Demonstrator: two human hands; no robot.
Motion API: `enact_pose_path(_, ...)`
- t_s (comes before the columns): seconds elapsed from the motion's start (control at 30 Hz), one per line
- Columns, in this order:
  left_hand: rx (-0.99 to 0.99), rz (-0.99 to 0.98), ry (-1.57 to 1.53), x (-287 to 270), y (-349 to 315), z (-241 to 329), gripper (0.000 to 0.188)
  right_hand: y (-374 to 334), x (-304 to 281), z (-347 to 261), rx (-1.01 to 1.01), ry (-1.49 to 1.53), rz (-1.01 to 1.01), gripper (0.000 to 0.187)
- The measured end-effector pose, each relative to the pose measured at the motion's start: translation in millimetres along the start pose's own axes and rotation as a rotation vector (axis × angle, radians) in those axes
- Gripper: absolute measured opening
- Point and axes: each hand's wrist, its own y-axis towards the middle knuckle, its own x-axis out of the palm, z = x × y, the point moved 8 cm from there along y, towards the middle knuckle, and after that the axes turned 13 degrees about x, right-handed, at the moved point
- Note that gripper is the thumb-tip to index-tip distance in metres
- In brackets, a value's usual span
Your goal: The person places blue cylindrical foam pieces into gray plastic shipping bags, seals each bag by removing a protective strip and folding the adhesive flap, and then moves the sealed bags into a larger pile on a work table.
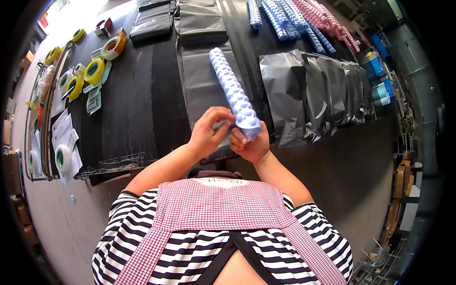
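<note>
A light blue rolled mat [232,90] with a bumpy, bubbled surface is held at a slant, its far end pointing up and left over the table. My right hand [251,146] grips its near end, with the fingers wrapped round it. My left hand [209,130] is beside the roll's left side, thumb and fingers apart. Its fingertips are at the roll; whether they touch it I cannot tell. Under the roll, a flat grey plastic bag [202,80] lies on the black table [137,95].
Several grey plastic bags [313,95] overlap on the right. Behind them lie blue rolled mats [285,19] and pink rolled mats [327,21]. Folded dark bags [152,21] are at the back. Tape rolls [94,71] and papers [66,137] line the left edge, beside a metal rail [45,128].
</note>
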Motion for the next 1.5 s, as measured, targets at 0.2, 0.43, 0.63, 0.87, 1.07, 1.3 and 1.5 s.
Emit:
enact_pose_path(0.2,0.226,-0.201,0.195,16.0,-19.6,27.5,0.024,-0.2,-16.5,26.1,-0.015,0.111,0.271,0.068)
enact_pose_path(0.43,0.085,-0.196,0.255,24.0,-66.4,11.5,0.021,10.2,-42.7,34.0,-0.095,0.159,0.274,0.069)
enact_pose_path(0.63,0.157,-0.304,0.241,4.5,-65.7,10.1,0.019,4.1,-60.1,22.5,-0.122,0.026,0.323,0.053)
enact_pose_path(0.87,0.218,-0.446,0.622,-8.0,-63.5,-36.4,0.023,-25.1,-63.3,15.6,-0.12,-0.107,0.336,0.052)
enact_pose_path(1.07,0.189,-0.645,0.844,14.1,-64.7,-47.8,0.032,-62.8,4.9,-18.6,-0.283,-0.61,0.312,0.084)
enact_pose_path(1.3,0.03,-0.901,0.882,36.9,-70.2,-52.5,0.042,-95.7,107.7,-98.6,-0.909,-1.369,0.412,0.092)
enact_pose_path(1.5,0.083,-0.979,0.971,47.4,-86.1,-45.2,0.035,-76.5,80.1,-88.4,-0.763,-1.92,0.754,0.065)
